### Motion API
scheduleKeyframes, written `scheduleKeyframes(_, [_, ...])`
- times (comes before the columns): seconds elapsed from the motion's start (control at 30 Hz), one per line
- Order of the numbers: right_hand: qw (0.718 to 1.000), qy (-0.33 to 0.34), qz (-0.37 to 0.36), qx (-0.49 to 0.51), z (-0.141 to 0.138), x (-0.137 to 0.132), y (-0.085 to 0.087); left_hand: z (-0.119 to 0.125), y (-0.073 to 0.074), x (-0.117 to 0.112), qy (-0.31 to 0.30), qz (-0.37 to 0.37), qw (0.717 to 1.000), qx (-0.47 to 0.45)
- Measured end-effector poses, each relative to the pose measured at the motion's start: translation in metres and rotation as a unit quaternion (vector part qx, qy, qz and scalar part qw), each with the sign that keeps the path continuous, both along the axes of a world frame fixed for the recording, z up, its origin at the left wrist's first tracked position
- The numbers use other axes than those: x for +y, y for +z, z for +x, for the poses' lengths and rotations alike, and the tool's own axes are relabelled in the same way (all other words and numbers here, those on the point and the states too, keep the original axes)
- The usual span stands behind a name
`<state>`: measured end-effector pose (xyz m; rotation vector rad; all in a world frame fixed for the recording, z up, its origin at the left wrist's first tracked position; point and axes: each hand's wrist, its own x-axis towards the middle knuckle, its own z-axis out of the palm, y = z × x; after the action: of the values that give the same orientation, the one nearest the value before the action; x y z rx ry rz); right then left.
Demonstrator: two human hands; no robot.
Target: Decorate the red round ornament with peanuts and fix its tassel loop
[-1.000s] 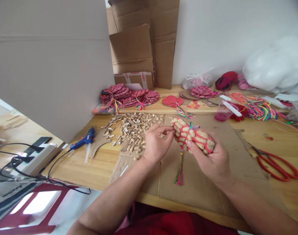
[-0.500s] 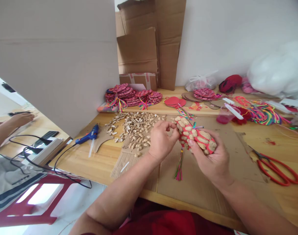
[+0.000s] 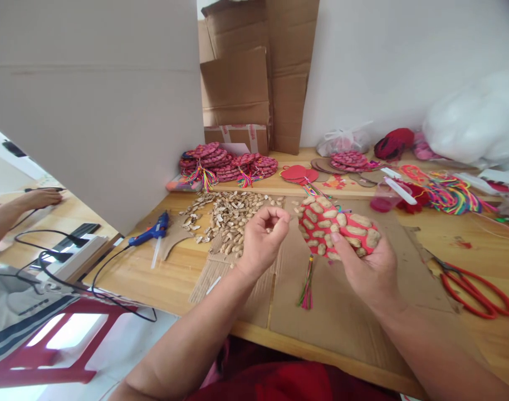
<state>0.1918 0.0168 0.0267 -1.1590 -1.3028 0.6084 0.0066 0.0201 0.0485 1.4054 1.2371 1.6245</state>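
My right hand (image 3: 365,267) grips a red disc ornament (image 3: 336,227) covered with peanut shells, tilted up towards me, and a multicoloured tassel (image 3: 307,284) hangs from it. My left hand (image 3: 263,240) hovers just left of the ornament with its fingertips pinched together, a small pale bit showing between them that I cannot name. A pile of loose peanut shells (image 3: 229,214) lies on the table behind my left hand. Both hands are above a brown cardboard sheet (image 3: 342,312).
A blue glue gun (image 3: 148,234) with a black cable lies at the left. Red scissors (image 3: 475,284) lie at the right. Stacks of finished red ornaments (image 3: 225,164) and coloured cords (image 3: 450,192) line the back. Another person's hand (image 3: 41,197) shows at far left.
My left hand has drawn back from the ornament, its fingers still pinched. My right hand has lifted and tilted the ornament's face up towards me.
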Motion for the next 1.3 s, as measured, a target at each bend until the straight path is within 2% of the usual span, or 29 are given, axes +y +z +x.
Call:
scheduleKeyframes(0.07, [1.000, 0.002, -0.008, 0.001, 0.001, -0.001, 0.001, -0.003, 0.000, 0.002, 0.052, 0.030, 0.996, 0.064])
scheduleKeyframes(0.13, [1.000, 0.005, -0.007, -0.007, 0.000, -0.002, 0.001, -0.005, -0.001, 0.004, 0.085, 0.075, 0.980, 0.166])
scheduleKeyframes(0.2, [1.000, 0.010, -0.004, -0.015, -0.001, -0.004, 0.001, -0.005, 0.000, 0.005, 0.093, 0.112, 0.956, 0.254])
scheduleKeyframes(0.3, [1.000, 0.022, 0.005, -0.019, -0.003, -0.006, 0.000, -0.003, 0.003, 0.006, 0.100, 0.131, 0.928, 0.335])
scheduleKeyframes(0.43, [0.999, 0.032, 0.019, -0.033, -0.004, -0.007, 0.001, 0.000, 0.004, 0.007, 0.106, 0.133, 0.906, 0.387])
scheduleKeyframes(0.73, [0.997, 0.057, 0.030, -0.028, -0.002, -0.007, -0.001, 0.000, 0.008, 0.009, 0.097, 0.131, 0.896, 0.413])
scheduleKeyframes(0.87, [0.998, 0.047, 0.027, -0.039, -0.003, -0.007, 0.000, -0.001, 0.010, 0.010, 0.075, 0.106, 0.916, 0.380])
scheduleKeyframes(0.97, [0.999, 0.039, 0.016, -0.027, -0.003, -0.006, 0.002, -0.005, 0.008, 0.010, 0.036, 0.070, 0.956, 0.282])
scheduleKeyframes(1.07, [0.999, 0.049, 0.007, -0.006, -0.004, -0.005, 0.004, -0.009, 0.006, 0.009, -0.035, 0.003, 0.986, 0.162])
scheduleKeyframes(1.17, [0.997, 0.071, -0.019, 0.038, -0.004, -0.004, 0.002, -0.012, 0.005, 0.007, -0.097, -0.048, 0.991, 0.077])
scheduleKeyframes(1.3, [0.989, 0.097, -0.051, 0.100, -0.001, 0.001, -0.005, -0.014, 0.007, 0.006, -0.148, -0.075, 0.986, 0.011])
